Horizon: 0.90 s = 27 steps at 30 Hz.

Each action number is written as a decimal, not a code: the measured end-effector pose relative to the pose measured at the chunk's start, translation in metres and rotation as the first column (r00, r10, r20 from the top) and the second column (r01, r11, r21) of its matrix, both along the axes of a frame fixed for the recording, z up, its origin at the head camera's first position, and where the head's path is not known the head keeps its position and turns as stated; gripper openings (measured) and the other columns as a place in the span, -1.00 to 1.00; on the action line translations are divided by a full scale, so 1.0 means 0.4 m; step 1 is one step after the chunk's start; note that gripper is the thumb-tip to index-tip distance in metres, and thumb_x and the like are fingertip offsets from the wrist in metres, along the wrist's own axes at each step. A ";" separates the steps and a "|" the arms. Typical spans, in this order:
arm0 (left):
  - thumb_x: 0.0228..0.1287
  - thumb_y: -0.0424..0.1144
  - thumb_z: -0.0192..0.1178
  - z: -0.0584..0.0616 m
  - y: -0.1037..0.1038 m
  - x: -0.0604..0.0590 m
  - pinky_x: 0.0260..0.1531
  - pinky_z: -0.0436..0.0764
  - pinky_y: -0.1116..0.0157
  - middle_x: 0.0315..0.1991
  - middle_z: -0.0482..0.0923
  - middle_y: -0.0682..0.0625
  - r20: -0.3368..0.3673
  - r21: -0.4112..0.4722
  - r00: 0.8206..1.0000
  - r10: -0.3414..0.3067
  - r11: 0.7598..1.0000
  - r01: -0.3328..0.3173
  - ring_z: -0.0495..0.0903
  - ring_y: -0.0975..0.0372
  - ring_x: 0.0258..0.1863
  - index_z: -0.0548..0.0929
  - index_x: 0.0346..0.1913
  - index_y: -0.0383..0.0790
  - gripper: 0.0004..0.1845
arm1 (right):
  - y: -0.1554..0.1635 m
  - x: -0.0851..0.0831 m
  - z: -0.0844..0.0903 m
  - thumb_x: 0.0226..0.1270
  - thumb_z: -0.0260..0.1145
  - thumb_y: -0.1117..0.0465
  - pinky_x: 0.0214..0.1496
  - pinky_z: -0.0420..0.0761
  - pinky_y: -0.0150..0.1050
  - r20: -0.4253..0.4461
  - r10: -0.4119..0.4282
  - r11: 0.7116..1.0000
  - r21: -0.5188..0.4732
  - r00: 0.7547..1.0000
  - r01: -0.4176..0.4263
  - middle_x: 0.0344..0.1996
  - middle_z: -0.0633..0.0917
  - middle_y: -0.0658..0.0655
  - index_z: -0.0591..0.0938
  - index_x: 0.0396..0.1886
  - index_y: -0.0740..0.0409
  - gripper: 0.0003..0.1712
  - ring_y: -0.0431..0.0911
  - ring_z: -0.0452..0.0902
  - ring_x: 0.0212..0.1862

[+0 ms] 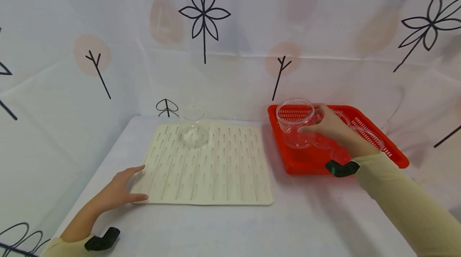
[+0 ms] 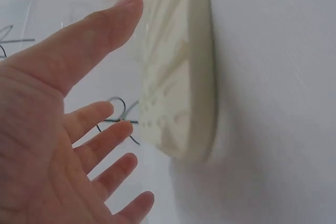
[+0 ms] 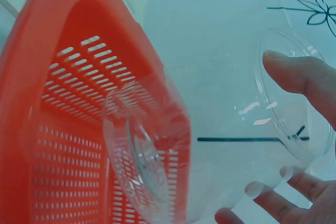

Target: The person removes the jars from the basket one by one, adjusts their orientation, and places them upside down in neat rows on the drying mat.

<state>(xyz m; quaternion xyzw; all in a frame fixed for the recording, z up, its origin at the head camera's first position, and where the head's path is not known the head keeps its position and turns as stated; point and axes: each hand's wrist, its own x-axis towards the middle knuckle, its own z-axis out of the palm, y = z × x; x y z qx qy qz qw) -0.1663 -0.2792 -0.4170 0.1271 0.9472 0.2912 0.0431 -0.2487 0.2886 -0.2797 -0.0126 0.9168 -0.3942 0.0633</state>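
Observation:
My right hand [image 1: 331,129] grips a clear plastic cup [image 1: 293,127] by its side near the rim, over the left part of a red basket [image 1: 399,161]. In the right wrist view the thumb lies at the rim and the fingertips press the far wall of that cup. More clear cups [image 1: 371,135] lie in the basket, partly behind the hand. My left hand [image 1: 115,191], fingers spread and thumb apart, is at the left front corner of a cream ridged mat [image 1: 212,173] and holds nothing. Another clear cup [image 1: 194,135] stands upright on the mat's back part.
The mat and the basket sit side by side on a white-covered table [image 1: 216,229], the basket at right. Behind them hangs a white cloth [image 1: 234,77] with printed flowers and twigs. A further cloth side [image 1: 54,129] rises at the left.

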 end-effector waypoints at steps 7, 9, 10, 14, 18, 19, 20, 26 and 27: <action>-0.12 0.03 0.46 0.035 0.080 0.000 0.09 0.20 -0.25 0.30 0.14 -0.33 -0.040 0.069 0.999 -0.008 0.998 0.011 0.08 -0.23 0.26 0.19 0.37 -0.28 0.01 | -0.021 0.017 0.011 -0.05 0.47 -0.15 -0.04 0.53 0.11 -0.033 -0.004 1.000 0.021 0.999 0.005 0.20 0.25 0.39 -0.06 0.43 0.22 0.23 0.28 0.16 0.18; -0.10 -0.01 0.46 0.044 0.105 -0.004 0.10 0.20 -0.24 0.31 0.14 -0.29 -0.056 0.089 0.998 -0.019 0.996 0.024 0.08 -0.20 0.28 0.20 0.37 -0.25 -0.02 | -0.027 0.021 0.014 -0.08 0.47 -0.18 -0.03 0.51 0.14 -0.044 -0.009 1.000 0.018 0.999 0.009 0.22 0.23 0.39 -0.07 0.44 0.20 0.26 0.29 0.14 0.20; -0.09 -0.02 0.46 0.048 0.117 -0.008 0.11 0.20 -0.23 0.31 0.15 -0.27 -0.066 0.101 0.998 -0.024 0.994 0.031 0.08 -0.18 0.28 0.20 0.37 -0.25 -0.03 | -0.030 0.024 0.016 -0.08 0.47 -0.18 -0.04 0.52 0.14 -0.049 -0.010 1.000 0.012 0.999 0.010 0.23 0.22 0.38 -0.07 0.44 0.19 0.27 0.29 0.14 0.20; -0.06 -0.06 0.45 0.061 0.164 -0.030 0.12 0.23 -0.20 0.30 0.20 -0.24 -0.105 0.137 0.994 -0.039 0.989 0.053 0.13 -0.14 0.28 0.22 0.36 -0.22 -0.07 | -0.038 0.033 0.022 -0.07 0.48 -0.16 -0.07 0.54 0.14 -0.070 -0.004 1.000 -0.011 0.998 0.003 0.26 0.21 0.37 -0.09 0.46 0.13 0.27 0.29 0.15 0.21; -0.05 -0.07 0.45 0.069 0.201 -0.058 0.14 0.25 -0.14 0.28 0.25 -0.21 -0.136 0.186 0.990 -0.040 0.980 0.065 0.19 -0.08 0.27 0.21 0.36 -0.21 -0.09 | -0.046 0.036 0.024 -0.05 0.47 -0.15 -0.08 0.54 0.14 -0.105 0.003 1.000 -0.013 0.994 -0.005 0.29 0.18 0.37 -0.08 0.46 0.13 0.25 0.29 0.14 0.21; -0.04 -0.09 0.45 0.070 0.209 -0.065 0.16 0.25 -0.12 0.28 0.25 -0.20 -0.143 0.205 0.989 -0.042 0.976 0.071 0.20 -0.06 0.27 0.21 0.36 -0.22 -0.09 | -0.048 0.037 0.025 -0.05 0.47 -0.14 -0.08 0.53 0.15 -0.113 0.003 1.000 -0.016 0.994 -0.005 0.30 0.17 0.36 -0.07 0.46 0.13 0.24 0.29 0.13 0.21; -0.04 -0.09 0.45 0.072 0.217 -0.071 0.17 0.25 -0.09 0.29 0.25 -0.19 -0.150 0.223 0.988 -0.044 0.972 0.077 0.21 -0.04 0.27 0.20 0.36 -0.22 -0.09 | -0.051 0.037 0.025 -0.05 0.47 -0.14 -0.07 0.53 0.15 -0.123 0.004 1.000 -0.018 0.992 -0.006 0.30 0.16 0.36 -0.07 0.46 0.13 0.24 0.29 0.12 0.22; -0.05 -0.10 0.45 0.076 0.267 -0.106 0.19 0.26 -0.02 0.28 0.26 -0.19 -0.181 0.296 0.982 -0.061 0.948 0.113 0.23 0.00 0.27 0.19 0.36 -0.25 -0.07 | -0.066 0.040 0.028 -0.01 0.47 -0.09 -0.08 0.54 0.15 -0.166 0.007 1.000 -0.010 0.986 -0.009 0.29 0.18 0.35 -0.05 0.45 0.14 0.20 0.27 0.11 0.22; -0.05 -0.11 0.45 0.077 0.275 -0.111 0.19 0.27 -0.02 0.28 0.26 -0.19 -0.182 0.308 0.981 -0.061 0.944 0.116 0.23 0.00 0.26 0.19 0.36 -0.25 -0.08 | -0.069 0.040 0.029 -0.01 0.47 -0.08 -0.08 0.53 0.15 -0.171 0.006 1.000 -0.005 0.985 -0.007 0.28 0.18 0.34 -0.06 0.46 0.13 0.20 0.27 0.11 0.22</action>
